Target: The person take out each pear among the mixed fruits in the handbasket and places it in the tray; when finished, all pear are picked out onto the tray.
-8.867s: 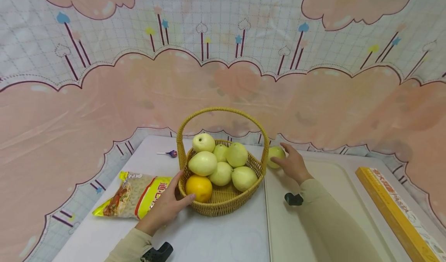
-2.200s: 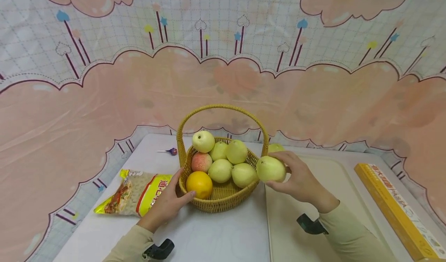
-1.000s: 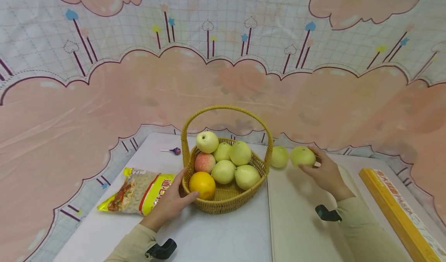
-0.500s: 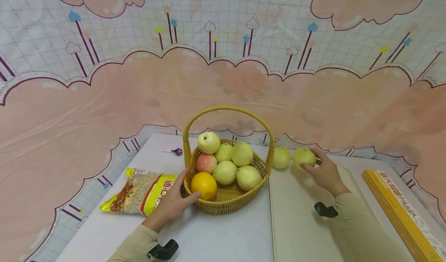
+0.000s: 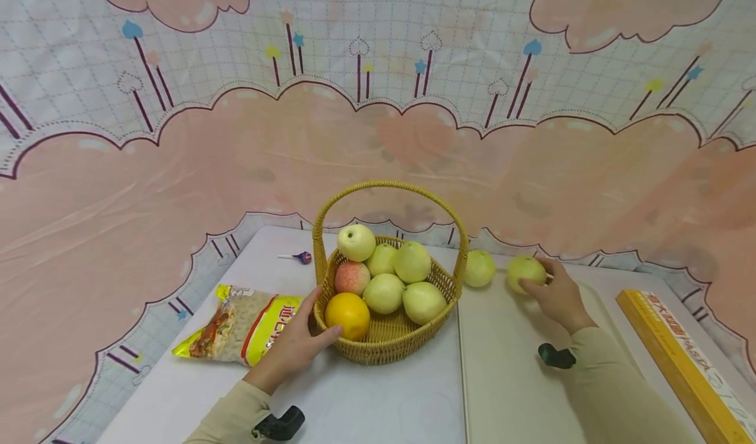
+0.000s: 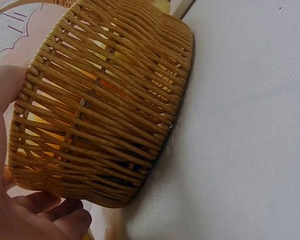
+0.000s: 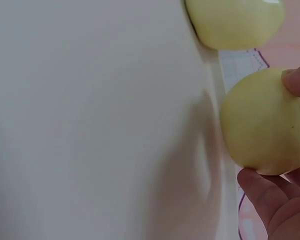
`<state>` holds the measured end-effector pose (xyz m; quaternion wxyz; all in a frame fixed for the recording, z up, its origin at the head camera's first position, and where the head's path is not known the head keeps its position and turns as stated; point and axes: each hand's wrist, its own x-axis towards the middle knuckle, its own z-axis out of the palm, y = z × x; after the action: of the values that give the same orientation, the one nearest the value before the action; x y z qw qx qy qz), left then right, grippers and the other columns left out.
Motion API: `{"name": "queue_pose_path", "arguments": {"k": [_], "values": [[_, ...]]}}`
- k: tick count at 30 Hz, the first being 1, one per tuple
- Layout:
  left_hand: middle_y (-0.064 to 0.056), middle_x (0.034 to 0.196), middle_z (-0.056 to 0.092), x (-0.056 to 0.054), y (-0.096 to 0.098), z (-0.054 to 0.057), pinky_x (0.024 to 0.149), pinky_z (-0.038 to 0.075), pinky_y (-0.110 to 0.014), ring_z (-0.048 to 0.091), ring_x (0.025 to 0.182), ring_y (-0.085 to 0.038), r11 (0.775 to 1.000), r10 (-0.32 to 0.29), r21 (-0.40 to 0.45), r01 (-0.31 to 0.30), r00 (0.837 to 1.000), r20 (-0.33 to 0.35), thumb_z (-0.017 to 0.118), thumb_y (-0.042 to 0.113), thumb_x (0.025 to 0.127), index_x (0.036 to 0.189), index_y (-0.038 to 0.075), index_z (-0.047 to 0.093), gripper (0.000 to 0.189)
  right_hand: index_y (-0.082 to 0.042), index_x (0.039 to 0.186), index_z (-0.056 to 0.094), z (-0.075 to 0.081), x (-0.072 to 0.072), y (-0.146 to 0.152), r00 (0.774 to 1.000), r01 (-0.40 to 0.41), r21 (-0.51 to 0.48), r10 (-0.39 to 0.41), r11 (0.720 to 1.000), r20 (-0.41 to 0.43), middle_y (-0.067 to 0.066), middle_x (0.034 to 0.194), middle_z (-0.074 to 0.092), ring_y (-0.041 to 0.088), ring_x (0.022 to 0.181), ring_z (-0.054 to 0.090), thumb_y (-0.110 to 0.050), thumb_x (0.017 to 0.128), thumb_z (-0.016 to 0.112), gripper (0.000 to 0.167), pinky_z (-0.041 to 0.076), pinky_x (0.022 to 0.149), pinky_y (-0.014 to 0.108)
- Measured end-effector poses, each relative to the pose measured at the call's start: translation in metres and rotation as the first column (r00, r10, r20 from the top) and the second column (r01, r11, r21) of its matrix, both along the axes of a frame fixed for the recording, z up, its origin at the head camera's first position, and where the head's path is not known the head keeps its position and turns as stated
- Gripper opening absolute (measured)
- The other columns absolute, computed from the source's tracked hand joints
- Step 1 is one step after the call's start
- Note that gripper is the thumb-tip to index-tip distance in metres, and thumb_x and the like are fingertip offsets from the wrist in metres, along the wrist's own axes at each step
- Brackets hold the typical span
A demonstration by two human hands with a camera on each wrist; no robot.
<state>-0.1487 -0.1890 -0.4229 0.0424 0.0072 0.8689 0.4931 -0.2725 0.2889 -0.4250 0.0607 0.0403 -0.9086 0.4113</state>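
My left hand (image 5: 293, 349) grips the near-left rim of the wicker basket (image 5: 378, 353), thumb over the rim and fingers against the outer wall, as the left wrist view shows. In the basket lie several pale green pears (image 5: 383, 293), a pinkish peach (image 5: 352, 278) and an orange (image 5: 347, 316). At the far edge of the cream tray (image 5: 520, 365), my right hand (image 5: 558, 296) holds a pear (image 7: 265, 122) between thumb and fingertips. Another pear (image 5: 479, 269) sits to its left, close beside the basket handle.
A yellow bag of pasta (image 5: 242, 326) lies left of the basket, partly behind my left hand. A lollipop (image 5: 303, 258) lies behind the bag. Right of the tray is a long yellow pasta box (image 5: 679, 359). A patterned cloth backdrop (image 5: 390, 142) rises behind the table.
My right hand first released a pear beside the basket, then lifted another from it, uncovering the peach. It carried that pear right to the tray's far edge. The left hand stays on the rim.
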Motion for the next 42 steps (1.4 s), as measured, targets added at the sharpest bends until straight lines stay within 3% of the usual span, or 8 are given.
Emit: {"name": "queue_pose_path", "arguments": {"k": [8,19,42], "values": [[-0.019,0.165,0.015,0.0,0.0,0.001,0.117,0.012,-0.06,0.016,0.148,-0.041,1.0,0.002,0.002,-0.002,1.0,0.006,0.071,0.047,0.091,0.161,0.012,0.012,0.098,0.009,0.15,0.024,-0.005,0.001,0.009,0.998,0.02,0.011,-0.02,1.0,0.055,0.037,0.15,0.031,0.052,0.13,0.042,-0.036,0.097,0.066,0.082,0.045,0.097,0.052],[-0.018,0.164,0.016,0.0,0.002,-0.001,0.118,0.012,-0.06,0.017,0.149,-0.04,1.0,0.0,0.02,0.0,1.0,0.0,0.071,0.046,0.091,0.161,0.013,0.012,0.098,0.011,0.15,0.025,-0.003,-0.004,0.02,0.999,0.019,0.072,-0.022,0.997,0.042,0.04,0.146,0.033,0.054,0.126,0.043,-0.035,0.098,0.064,0.079,0.045,0.097,0.057],[-0.018,0.165,0.014,-0.001,0.0,0.001,0.118,0.011,-0.058,0.015,0.149,-0.039,1.0,-0.013,0.007,0.013,1.0,-0.007,0.07,0.046,0.092,0.162,0.014,0.011,0.096,0.007,0.155,0.018,0.0,-0.008,0.023,0.994,0.022,0.048,-0.027,0.999,0.103,0.038,0.152,0.026,0.057,0.133,0.035,-0.04,0.1,0.06,0.083,0.043,0.1,0.061]]}}
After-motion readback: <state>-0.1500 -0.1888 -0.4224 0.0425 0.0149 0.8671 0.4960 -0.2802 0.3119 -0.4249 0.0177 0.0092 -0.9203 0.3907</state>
